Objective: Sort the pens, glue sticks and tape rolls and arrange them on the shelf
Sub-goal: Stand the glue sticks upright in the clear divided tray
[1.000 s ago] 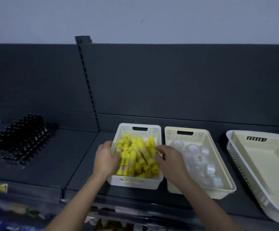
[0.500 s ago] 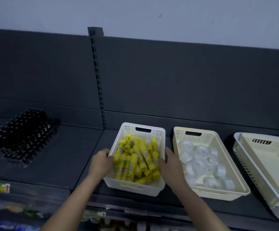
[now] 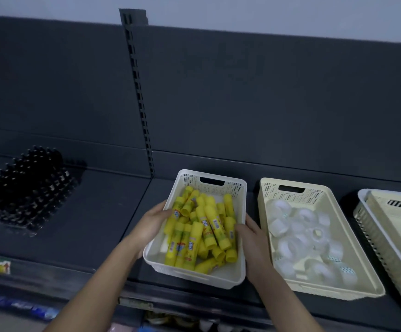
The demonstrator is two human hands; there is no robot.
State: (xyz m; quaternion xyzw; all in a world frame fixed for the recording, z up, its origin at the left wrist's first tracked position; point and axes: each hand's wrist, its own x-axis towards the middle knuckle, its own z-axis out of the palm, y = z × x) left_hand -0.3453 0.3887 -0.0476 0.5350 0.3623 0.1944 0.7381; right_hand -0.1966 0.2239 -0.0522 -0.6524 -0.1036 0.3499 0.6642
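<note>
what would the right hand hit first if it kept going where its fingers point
Most likely the glue sticks: the right hand grips the right wall of the white basket, fingers aimed left into the pile, maybe touching.

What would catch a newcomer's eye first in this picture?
The bright yellow glue sticks stand out, heaped in the white perforated plastic basket at mid-frame on the dark shelf. The left hand and right hand grip its sides. To its right sits a cream plastic basket of clear tape rolls; far left, rows of black pens.
</note>
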